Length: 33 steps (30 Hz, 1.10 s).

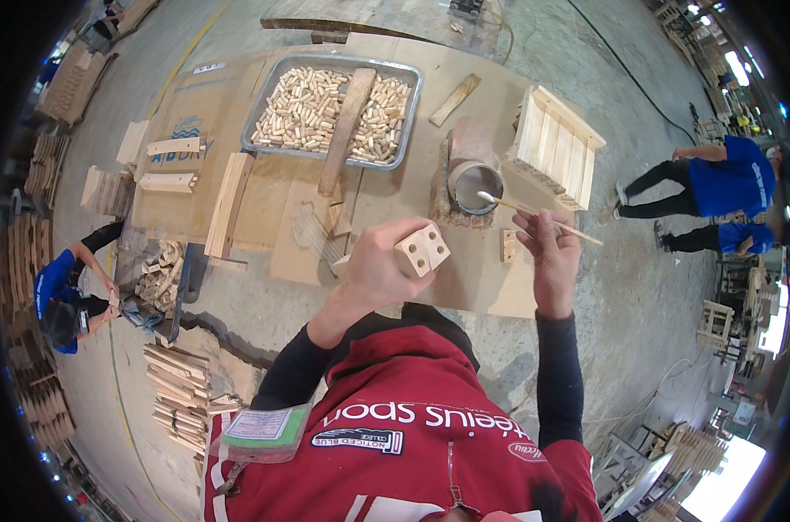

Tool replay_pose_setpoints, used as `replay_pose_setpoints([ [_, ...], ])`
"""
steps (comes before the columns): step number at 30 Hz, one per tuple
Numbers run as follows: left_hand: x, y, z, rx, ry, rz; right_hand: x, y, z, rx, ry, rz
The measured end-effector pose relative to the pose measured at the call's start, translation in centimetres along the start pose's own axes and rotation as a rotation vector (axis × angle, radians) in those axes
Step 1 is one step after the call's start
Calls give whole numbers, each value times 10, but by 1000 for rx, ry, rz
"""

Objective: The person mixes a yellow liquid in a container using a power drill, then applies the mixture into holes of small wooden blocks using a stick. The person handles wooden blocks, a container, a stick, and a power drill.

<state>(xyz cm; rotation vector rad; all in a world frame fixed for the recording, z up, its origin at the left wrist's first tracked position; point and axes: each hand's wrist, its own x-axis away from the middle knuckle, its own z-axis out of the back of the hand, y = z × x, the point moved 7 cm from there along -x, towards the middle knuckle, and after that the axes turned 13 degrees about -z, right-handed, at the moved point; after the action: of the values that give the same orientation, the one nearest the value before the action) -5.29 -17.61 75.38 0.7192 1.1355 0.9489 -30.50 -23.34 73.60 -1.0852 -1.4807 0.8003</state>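
Observation:
My left hand is closed around two wooden blocks held side by side, their end faces up, with round holes in the ends. In my right hand is a thin wooden stick, pinched between the fingers. Its whitish tip points left, at the rim of a round pot with something greyish inside. The pot sits on a rough wooden base. Beneath my right hand, a small wooden piece with holes lies on the table.
A metal tray of wooden dowels stands at the back, a wooden slat across it. Stacked slatted wood is at the right. Long wooden pieces lie left on the cardboard-covered table. Other people stand left and right.

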Motion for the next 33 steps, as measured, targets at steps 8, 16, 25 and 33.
replay_pose_setpoints([
  [8,-4,21,3,-83,-23,-82,86,-82,-63,551,-241,385],
  [16,-5,33,4,-85,-37,-101,94,-90,-78,679,-281,500],
  [25,-3,37,8,-82,-47,-49,97,-91,-88,769,-261,535],
  [33,-1,37,7,-56,-32,-59,97,-92,-90,738,-244,554],
])
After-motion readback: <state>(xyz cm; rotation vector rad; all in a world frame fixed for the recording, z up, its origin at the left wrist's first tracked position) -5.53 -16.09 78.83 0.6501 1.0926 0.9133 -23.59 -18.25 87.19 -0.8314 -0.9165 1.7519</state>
